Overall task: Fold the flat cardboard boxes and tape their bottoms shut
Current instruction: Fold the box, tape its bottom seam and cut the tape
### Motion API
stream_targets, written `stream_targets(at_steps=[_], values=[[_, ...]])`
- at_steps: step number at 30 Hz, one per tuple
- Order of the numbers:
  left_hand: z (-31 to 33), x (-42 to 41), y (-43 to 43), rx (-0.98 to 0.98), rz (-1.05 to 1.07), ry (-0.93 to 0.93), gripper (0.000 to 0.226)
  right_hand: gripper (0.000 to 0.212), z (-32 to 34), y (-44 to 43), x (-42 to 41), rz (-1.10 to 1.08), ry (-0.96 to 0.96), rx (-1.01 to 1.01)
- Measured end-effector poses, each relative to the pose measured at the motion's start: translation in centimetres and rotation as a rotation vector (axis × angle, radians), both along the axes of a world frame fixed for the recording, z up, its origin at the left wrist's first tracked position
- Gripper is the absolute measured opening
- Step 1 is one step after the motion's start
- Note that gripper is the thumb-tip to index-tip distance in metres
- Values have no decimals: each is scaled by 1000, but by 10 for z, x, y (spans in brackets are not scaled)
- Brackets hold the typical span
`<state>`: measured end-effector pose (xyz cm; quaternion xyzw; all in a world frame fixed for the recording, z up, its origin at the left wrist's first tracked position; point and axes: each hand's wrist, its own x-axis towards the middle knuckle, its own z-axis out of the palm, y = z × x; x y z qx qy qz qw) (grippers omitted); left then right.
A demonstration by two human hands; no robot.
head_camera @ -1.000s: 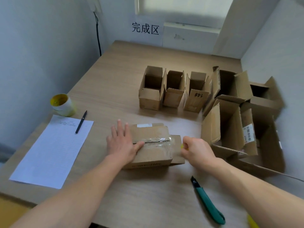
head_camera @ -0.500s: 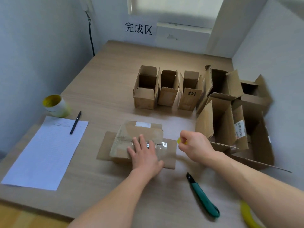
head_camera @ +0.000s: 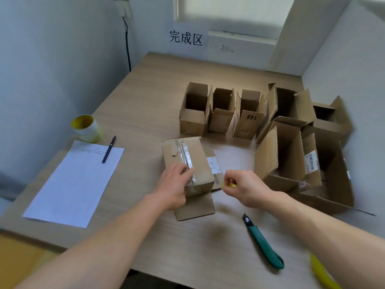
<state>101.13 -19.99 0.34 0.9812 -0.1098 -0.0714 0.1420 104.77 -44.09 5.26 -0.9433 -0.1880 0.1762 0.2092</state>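
Hands: left [head_camera: 175, 184] presses one taped box [head_camera: 198, 157], right [head_camera: 243, 186] pinches yellow bit [head_camera: 232, 185]; three boxes [head_camera: 192, 124] behind.

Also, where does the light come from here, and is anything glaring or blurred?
Head view: daylight enters by the far window; the tape on the box glints beside the left hand; the green knife and the lower right edge look smeared.

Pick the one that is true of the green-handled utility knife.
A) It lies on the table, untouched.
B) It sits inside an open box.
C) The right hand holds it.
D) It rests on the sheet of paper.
A: the utility knife lies flat on the bare table, nearer the camera than the right hand, which pinches only a small yellow thing.
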Motion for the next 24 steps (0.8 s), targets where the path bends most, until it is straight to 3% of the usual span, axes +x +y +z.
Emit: stream_targets(at_steps=[2, 4, 9, 17, 19, 24], values=[[7, -4, -16, -307, 71, -39, 65, 16, 1, 6, -1, 43, 7, 7], [14, -5, -31, -558, 153, 52, 54, 20, 2, 12, -3, 85, 12, 30], [29, -7, -42, -881, 184, 229, 20, 29, 8, 21, -5, 146, 32, 62], [34, -14, -33, -795, 206, 236, 5, 19, 14, 20, -8, 165, 88, 95], [33, -18, -30, -792, 219, 221, 11, 15, 15, 23, -8, 134, 115, 114], [25, -28, -30, -756, 339, 116, 26, 38, 16, 23, -9, 53, 460, 307]])
